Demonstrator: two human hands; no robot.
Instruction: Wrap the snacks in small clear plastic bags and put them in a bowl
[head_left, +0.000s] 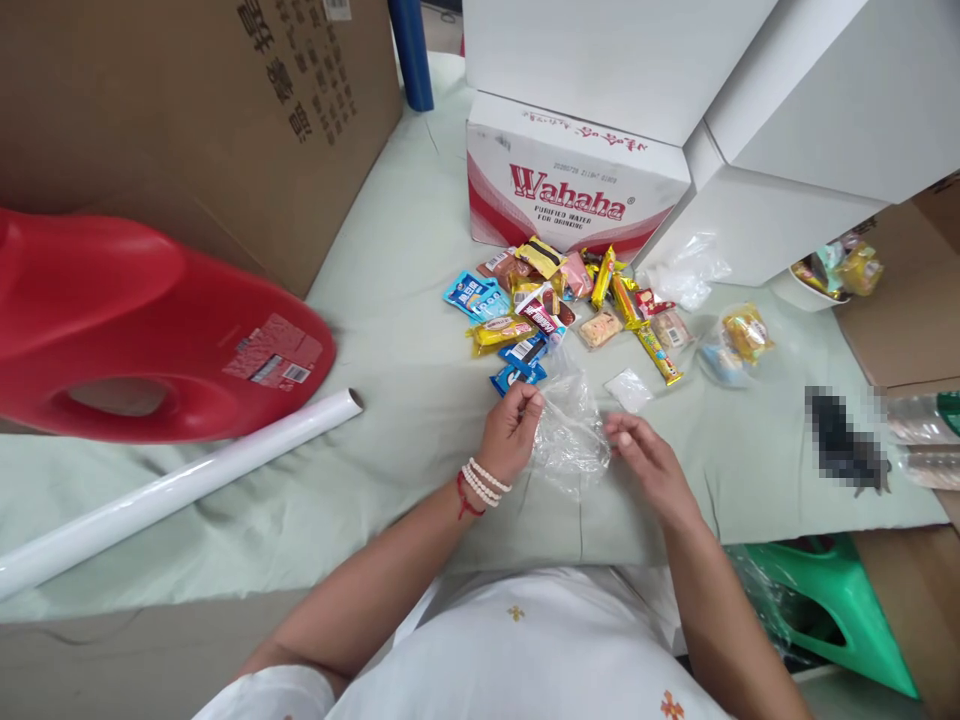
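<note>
A clear, crumpled plastic bag (571, 430) hangs low over the cloth-covered table in front of me. My left hand (514, 430), with beaded bracelets at the wrist, is closed in a pinch on the bag's left edge. Beside the right edge is my right hand (649, 460), its fingers loosely extended; whether the fingertips touch the plastic I cannot tell. Just beyond lies a pile of wrapped snacks, among them a blue packet (478, 297), a yellow packet (501, 334) and a long yellow stick packet (657, 355). A small clear sachet (628, 390) lies near my right fingers.
A Wahaha water carton (577, 190) stands behind the snacks. To the right are a filled snack bag (739, 345), loose plastic bags (690, 270) and a white bowl of snacks (806, 290). A red jug (187, 330) and a white roll (187, 485) occupy the left.
</note>
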